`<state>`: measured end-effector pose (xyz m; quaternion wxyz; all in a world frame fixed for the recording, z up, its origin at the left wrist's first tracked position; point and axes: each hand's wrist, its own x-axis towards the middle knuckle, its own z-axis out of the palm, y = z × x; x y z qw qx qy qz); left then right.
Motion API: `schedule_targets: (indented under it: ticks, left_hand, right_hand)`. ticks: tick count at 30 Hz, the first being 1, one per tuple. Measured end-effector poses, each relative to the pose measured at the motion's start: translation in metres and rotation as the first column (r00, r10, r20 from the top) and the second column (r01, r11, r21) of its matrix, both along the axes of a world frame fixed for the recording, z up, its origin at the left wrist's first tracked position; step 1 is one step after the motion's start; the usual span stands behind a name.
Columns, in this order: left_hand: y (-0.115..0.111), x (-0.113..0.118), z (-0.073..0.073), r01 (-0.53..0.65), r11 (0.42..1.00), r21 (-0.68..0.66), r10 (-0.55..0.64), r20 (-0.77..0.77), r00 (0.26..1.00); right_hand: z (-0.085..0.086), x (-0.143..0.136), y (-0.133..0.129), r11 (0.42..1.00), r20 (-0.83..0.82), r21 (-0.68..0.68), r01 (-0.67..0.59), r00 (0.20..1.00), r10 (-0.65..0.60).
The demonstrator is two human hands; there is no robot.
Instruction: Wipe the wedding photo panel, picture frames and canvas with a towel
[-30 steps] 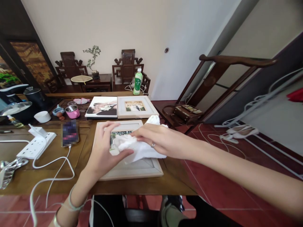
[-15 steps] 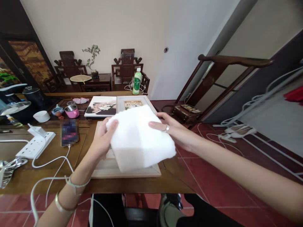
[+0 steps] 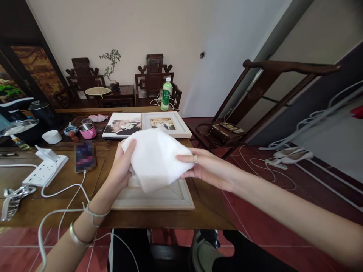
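A white fluffy cloth (image 3: 154, 158) is held up between my two hands, bunched and folded. My left hand (image 3: 123, 160) grips its left edge, thumb on top. My right hand (image 3: 198, 164) pinches the right side, thumb above and fingers beneath. Under the cloth a large pale picture frame (image 3: 170, 202) lies on the wooden table, mostly hidden by the cloth. Behind it are a smaller framed picture (image 3: 181, 128) and a photo panel (image 3: 123, 124), side by side.
A green bottle (image 3: 166, 94) stands at the table's back edge. To the left are a power strip (image 3: 45, 170) with white cables, a phone (image 3: 85, 156), a pink cup (image 3: 87, 131), a white cup (image 3: 51, 136) and a silver hair clip (image 3: 15, 200). A wooden chair (image 3: 261, 85) stands right.
The cloth has been drawn in and looks smaller, its right corner now gathered in my right hand. My right hand has moved slightly down, and more of the frames behind shows.
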<state>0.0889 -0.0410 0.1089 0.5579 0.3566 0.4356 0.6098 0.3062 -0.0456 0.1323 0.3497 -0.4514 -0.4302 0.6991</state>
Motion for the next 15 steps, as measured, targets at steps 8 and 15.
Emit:
schedule_targets:
  ticks: [8,15]
  left_hand:
    - [-0.005,-0.011,-0.006,0.377,0.881,-0.286,-0.302,0.276,0.913]
    - [-0.010,-0.005,-0.009,0.287,0.915,-0.284,-0.231,0.214,0.949]
  right_hand:
    - [0.009,0.009,0.006,1.000,-0.044,0.009,0.028,0.999,-0.028]
    - [-0.009,0.021,0.005,0.984,0.019,0.127,-0.128,0.992,0.127]
